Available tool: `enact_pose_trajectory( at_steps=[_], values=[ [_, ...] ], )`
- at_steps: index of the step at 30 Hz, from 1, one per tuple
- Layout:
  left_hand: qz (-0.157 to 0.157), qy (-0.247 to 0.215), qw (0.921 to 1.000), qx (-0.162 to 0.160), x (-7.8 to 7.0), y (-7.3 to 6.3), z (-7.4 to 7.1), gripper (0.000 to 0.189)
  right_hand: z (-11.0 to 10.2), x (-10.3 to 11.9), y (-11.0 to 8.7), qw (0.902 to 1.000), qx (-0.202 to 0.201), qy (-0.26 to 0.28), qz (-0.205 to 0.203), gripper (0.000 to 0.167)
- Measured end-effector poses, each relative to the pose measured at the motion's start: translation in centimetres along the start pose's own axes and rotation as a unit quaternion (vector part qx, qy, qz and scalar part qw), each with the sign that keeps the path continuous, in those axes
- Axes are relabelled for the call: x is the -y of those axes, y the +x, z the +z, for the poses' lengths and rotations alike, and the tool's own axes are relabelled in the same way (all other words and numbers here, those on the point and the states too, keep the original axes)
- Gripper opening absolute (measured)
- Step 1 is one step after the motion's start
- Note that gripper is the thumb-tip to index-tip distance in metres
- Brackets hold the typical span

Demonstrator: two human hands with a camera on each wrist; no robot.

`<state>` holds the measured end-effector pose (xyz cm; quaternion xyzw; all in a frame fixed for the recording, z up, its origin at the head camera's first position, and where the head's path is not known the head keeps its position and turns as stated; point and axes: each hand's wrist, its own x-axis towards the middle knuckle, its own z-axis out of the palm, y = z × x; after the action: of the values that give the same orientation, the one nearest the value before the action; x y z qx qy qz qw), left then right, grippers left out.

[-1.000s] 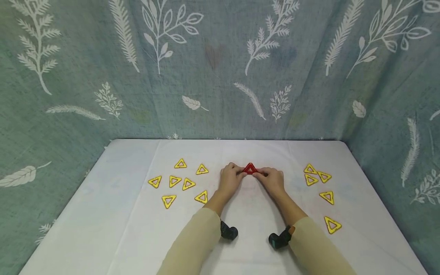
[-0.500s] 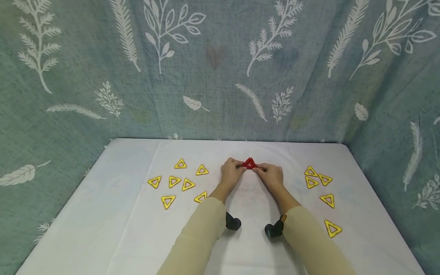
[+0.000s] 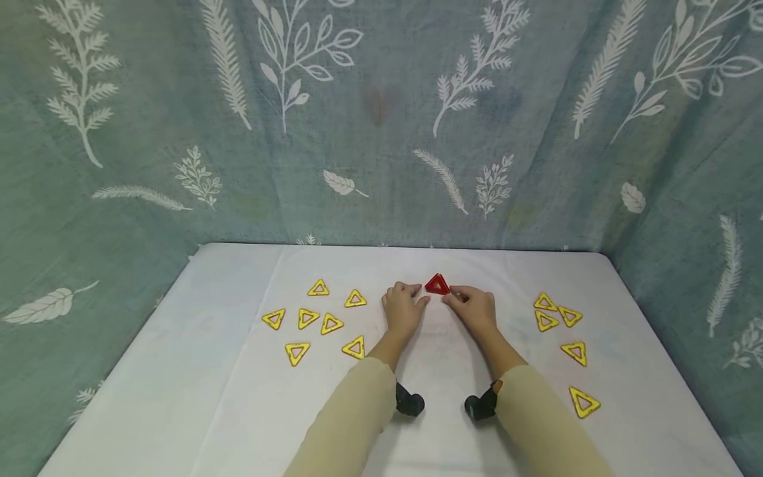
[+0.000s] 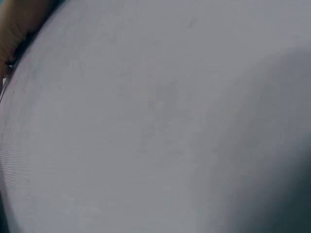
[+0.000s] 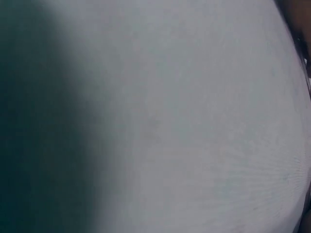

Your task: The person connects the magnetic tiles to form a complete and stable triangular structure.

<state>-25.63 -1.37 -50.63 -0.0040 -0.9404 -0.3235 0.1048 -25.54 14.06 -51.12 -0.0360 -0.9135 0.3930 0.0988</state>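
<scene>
A small red triangle (image 3: 438,285) with an open middle, thicker-looking than the yellow ones, is near the far side of the white table. My left hand (image 3: 403,310) is just left of it, thumb and fingers spread apart, a narrow gap from its left corner. From the other side, my right hand (image 3: 473,309) has its thumb and forefinger at the triangle's right corner, the corner lying between them. Only part of a hand (image 4: 19,29) shows at the upper left in the left wrist view. The right wrist view has mostly white cloth, the fingertips hidden.
Several yellow triangles (image 3: 331,323) with open middles lie scattered left of my hands. More yellow triangles (image 3: 575,353) lie on the right, some of them touching. White cloth covers the table (image 3: 238,397); a green leaf-patterned curtain (image 3: 381,132) hangs behind it.
Both hands first slid the red triangle a little toward the far edge. My left fingers have since come off its left corner, and the triangle has turned slightly.
</scene>
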Motion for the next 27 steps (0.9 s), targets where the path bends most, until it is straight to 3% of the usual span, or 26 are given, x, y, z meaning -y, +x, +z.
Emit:
enact_pose_trajectory(
  at_steps=[4,8,13,17,22,27],
  values=[
    [0.007,-0.005,0.9998,-0.020,0.2,-0.9,-0.2,0.035,-0.4,-0.3,-0.4,0.9988,-0.012,0.046,-0.009,0.036],
    [0.020,-0.001,0.9997,-0.017,0.8,-2.0,-0.5,0.036,-0.6,-0.4,-1.4,0.9972,0.017,0.073,0.009,0.039],
    [0.042,-0.001,0.9991,0.002,1.8,-4.0,-1.3,0.043,-1.0,-0.2,-3.0,0.9954,0.046,0.084,0.009,0.042],
    [0.069,-0.004,0.9975,0.012,2.3,-5.3,-1.8,0.047,-1.5,0.0,-4.0,0.9926,0.034,0.116,0.001,0.039],
    [0.103,-0.019,0.9940,0.031,2.8,-6.5,-2.6,0.051,-1.8,0.2,-5.2,0.9843,0.016,0.175,0.022,0.037],
    [0.113,-0.036,0.9913,0.057,3.3,-7.9,-3.8,0.050,-1.6,0.3,-6.8,0.9755,0.019,0.219,0.009,0.039]
  ],
)
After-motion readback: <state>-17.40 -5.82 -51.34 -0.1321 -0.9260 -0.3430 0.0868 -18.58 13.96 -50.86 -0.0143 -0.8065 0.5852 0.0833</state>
